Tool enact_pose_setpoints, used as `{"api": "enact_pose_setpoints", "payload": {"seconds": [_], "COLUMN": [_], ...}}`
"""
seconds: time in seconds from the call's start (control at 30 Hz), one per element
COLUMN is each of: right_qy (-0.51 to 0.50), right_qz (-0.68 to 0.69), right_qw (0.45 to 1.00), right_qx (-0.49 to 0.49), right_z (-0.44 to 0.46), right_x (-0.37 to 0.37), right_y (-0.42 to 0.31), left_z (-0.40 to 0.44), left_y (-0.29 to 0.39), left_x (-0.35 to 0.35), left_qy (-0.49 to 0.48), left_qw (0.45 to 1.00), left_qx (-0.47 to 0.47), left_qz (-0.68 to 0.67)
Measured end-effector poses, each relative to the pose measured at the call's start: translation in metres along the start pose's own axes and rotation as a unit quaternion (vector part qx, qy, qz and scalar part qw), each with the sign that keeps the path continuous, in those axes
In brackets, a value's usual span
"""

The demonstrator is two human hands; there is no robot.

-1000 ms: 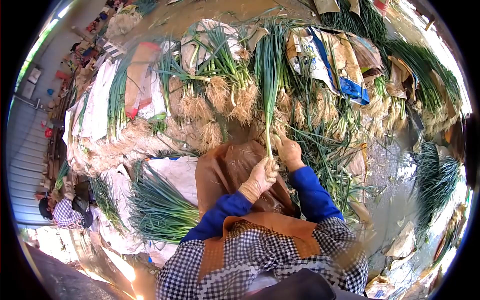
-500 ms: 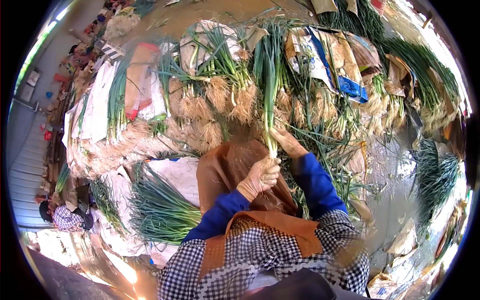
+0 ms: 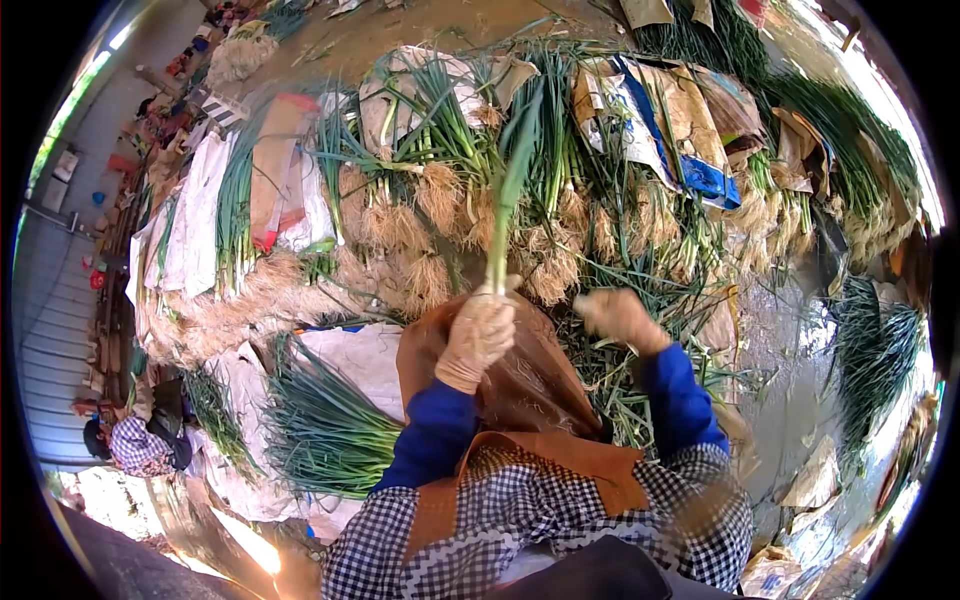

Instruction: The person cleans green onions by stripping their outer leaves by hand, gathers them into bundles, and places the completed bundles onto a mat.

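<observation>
My left hand (image 3: 481, 335) is closed around the lower end of a green onion (image 3: 507, 205), whose pale stalk and green leaves point up and away from me. Its lower tip is hidden inside my fist. To the right, apart from the stalk, my right hand (image 3: 622, 316) is curled closed above loose green leaves; it is slightly blurred, and I cannot make out what is between the fingers. A brown apron (image 3: 520, 365) covers my lap beneath both hands. Ahead lie several green onions with shaggy tan roots (image 3: 430, 280).
A trimmed heap of green onions (image 3: 335, 425) lies on white sacking at my left. Torn sacks (image 3: 690, 110) cover bundles in the far row. More greens (image 3: 875, 345) lie on wet ground at right. Another person (image 3: 140, 445) sits at far left.
My left hand has moved left and up with the green onion, which now tilts slightly. My right hand has let go of the stalk and swung away to the right.
</observation>
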State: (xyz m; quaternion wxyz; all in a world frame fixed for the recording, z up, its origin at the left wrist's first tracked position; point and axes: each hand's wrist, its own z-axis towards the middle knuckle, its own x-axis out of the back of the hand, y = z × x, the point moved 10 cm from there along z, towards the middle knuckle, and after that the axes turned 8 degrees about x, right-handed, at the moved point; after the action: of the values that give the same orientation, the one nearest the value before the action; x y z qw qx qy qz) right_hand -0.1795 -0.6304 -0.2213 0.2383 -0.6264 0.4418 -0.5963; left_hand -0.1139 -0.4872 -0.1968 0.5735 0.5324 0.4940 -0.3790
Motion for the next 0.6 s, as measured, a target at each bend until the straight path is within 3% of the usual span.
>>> {"api": "enact_pose_setpoints", "payload": {"seconds": [0.03, 0.1, 0.17, 0.2, 0.23, 0.3, 0.37, 0.43, 0.5, 0.53, 0.6], "right_qy": [0.04, 0.161, 0.204, 0.18, 0.157, 0.089, 0.116, 0.099, 0.057, 0.021, 0.018], "right_qz": [-0.106, -0.16, -0.173, -0.205, -0.236, -0.254, -0.206, 0.071, 0.238, 0.358, 0.447], "right_qw": [0.991, 0.974, 0.963, 0.961, 0.954, 0.957, 0.965, 0.992, 0.968, 0.925, 0.892], "right_qx": [-0.067, 0.02, 0.018, -0.042, -0.102, -0.109, -0.11, -0.037, 0.048, 0.124, 0.065], "right_z": [0.026, 0.079, 0.128, 0.152, 0.172, 0.203, 0.211, 0.183, 0.131, 0.11, 0.079], "right_x": [0.025, 0.054, 0.061, 0.058, 0.056, 0.038, 0.048, 0.06, 0.066, 0.053, 0.021], "right_y": [0.018, 0.005, -0.015, -0.012, -0.003, 0.01, 0.028, 0.04, 0.023, 0.021, 0.058], "left_z": [-0.004, -0.004, 0.008, 0.012, 0.014, 0.017, 0.008, -0.004, -0.007, -0.004, 0.023], "left_y": [0.014, 0.034, 0.034, 0.033, 0.026, 0.017, 0.016, 0.028, 0.03, 0.02, -0.02], "left_x": [-0.019, -0.03, -0.001, 0.007, 0.013, 0.028, 0.039, 0.06, 0.066, 0.067, 0.063], "left_qy": [-0.066, -0.043, 0.103, 0.149, 0.114, 0.098, 0.112, 0.185, 0.219, 0.241, 0.226], "left_qw": [0.997, 0.994, 0.989, 0.979, 0.984, 0.99, 0.988, 0.971, 0.959, 0.958, 0.971], "left_qx": [-0.029, -0.077, -0.002, -0.022, -0.008, -0.03, -0.038, -0.086, -0.094, -0.084, -0.018], "left_qz": [-0.009, 0.064, 0.109, 0.136, 0.134, 0.093, 0.096, 0.127, 0.155, 0.131, 0.078]}}
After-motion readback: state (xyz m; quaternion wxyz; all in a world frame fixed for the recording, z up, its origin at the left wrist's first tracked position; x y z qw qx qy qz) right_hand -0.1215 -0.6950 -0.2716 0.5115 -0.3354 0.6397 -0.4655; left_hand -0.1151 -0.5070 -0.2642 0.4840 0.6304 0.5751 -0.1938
